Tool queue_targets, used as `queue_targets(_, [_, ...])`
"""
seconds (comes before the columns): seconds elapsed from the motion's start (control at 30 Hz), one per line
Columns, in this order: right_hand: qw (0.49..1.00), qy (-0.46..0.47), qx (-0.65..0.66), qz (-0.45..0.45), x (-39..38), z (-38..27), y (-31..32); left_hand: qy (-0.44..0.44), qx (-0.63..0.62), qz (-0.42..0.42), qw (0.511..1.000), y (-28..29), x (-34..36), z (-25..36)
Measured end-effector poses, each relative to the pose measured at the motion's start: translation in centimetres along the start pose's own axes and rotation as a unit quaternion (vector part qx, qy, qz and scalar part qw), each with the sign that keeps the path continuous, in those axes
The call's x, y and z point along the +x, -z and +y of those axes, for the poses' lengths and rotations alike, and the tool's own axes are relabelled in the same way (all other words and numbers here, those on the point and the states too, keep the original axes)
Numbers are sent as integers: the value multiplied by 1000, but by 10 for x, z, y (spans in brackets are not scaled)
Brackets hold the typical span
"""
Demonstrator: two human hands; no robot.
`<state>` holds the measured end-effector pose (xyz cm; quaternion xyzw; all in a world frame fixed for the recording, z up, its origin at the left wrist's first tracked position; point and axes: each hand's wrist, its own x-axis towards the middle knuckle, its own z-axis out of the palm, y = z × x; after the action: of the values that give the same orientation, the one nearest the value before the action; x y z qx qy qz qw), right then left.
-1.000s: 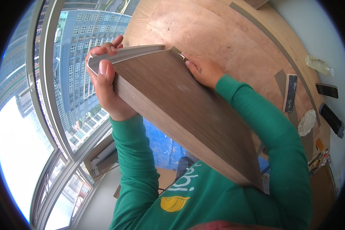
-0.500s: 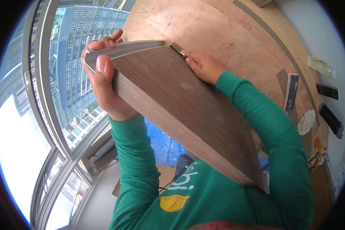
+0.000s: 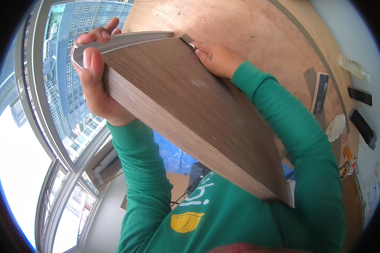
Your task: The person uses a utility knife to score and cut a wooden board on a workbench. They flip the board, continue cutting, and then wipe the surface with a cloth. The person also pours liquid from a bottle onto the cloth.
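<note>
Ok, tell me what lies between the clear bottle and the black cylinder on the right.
In the head view, a dark phone lies between the clear bottle and the black cylinder.

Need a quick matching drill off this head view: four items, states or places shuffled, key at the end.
1. left hand
2. phone
3. wood-grain panel
4. right hand

A. brown, slanting between the two green sleeves
B. holding a slim tool near the panel's top corner
C. wrapped around the left end of the grey channel
D. at far right, between the clear bottle and the black cylinder

Pairs: 1-C, 2-D, 3-A, 4-B
</note>
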<state>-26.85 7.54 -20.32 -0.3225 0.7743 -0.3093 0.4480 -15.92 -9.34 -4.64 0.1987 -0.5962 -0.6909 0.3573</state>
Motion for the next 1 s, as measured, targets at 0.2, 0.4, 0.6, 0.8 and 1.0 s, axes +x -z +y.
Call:
queue_targets(0.2, [998, 43, 34, 22, -24, 12, 1, 1, 0, -9, 1000, 5, 0, 0])
queue_targets(0.4, [1000, 5, -24, 15, -53, 21, 0, -1, 4, -6, 1000, 11, 3, -2])
queue_targets(0.6, [999, -16, -24, -17, -96, 37, 11, 7, -20, 7, 1000, 18, 1, -3])
queue_targets(0.8, [999, -23, 37, 15, -146, 41, 19, 1, -17, 4, 1000, 17, 0, -2])
queue_targets(1.0, [999, -11, 49, 17, -73, 27, 9, 2, -9, 25, 1000, 15, -1, -3])
